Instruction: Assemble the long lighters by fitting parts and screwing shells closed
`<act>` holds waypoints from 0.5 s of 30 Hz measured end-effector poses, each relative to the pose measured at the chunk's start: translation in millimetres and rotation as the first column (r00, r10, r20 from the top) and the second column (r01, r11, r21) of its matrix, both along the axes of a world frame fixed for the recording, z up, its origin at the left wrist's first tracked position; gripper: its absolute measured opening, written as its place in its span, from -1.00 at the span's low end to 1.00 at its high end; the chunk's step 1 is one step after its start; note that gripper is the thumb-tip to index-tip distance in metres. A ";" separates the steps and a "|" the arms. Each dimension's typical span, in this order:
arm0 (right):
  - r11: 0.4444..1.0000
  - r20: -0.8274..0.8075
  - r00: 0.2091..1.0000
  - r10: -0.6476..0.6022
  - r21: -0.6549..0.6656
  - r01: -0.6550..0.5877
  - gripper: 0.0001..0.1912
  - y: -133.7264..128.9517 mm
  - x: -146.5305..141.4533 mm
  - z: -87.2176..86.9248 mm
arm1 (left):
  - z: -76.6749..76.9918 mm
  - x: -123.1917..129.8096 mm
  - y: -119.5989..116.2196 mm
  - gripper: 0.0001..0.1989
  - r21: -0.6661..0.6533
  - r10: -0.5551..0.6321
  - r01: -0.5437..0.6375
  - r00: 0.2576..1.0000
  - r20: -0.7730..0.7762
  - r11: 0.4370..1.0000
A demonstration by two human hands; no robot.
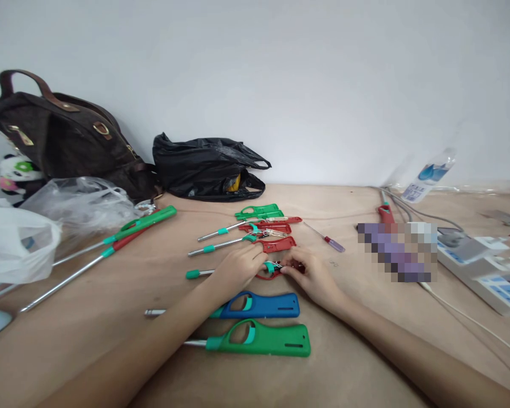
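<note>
An opened red gas lighter (265, 276) with a metal barrel, teal trigger and thin wires lies between my hands. My left hand (240, 265) has its fingers curled on the lighter's trigger end. From the other side, my right hand (308, 273) pinches at its handle end; the fingertips partly hide the inner parts. Just behind lies a red shell half (278, 244). Farther back are more opened red lighters (276, 229) and a green shell piece (259, 212). Nearer me, a closed blue lighter (272, 306) and a closed green lighter (280, 340) lie side by side, my left forearm crossing over their barrels.
A purple-handled screwdriver (333, 243) lies right of the lighters. Two more lighters (144, 224), plastic bags (21, 238), a black bag (208, 167) and a backpack (76, 136) occupy the left. At right are a power strip (480, 277), cables and a tilted bottle (429, 175).
</note>
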State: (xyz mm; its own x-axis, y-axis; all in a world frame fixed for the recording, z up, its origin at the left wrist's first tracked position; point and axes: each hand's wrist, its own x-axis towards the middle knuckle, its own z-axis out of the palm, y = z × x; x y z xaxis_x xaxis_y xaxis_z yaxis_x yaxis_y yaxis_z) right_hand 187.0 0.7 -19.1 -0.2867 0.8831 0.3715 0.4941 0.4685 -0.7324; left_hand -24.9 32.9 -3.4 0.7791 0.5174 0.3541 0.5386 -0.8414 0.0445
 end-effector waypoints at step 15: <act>1.000 0.055 0.998 0.010 0.015 -0.011 -0.84 -1.8 -0.4 3.2 | 9.8 -2.5 -5.4 -0.85 -0.103 -0.021 0.026 0.998 0.053 0.994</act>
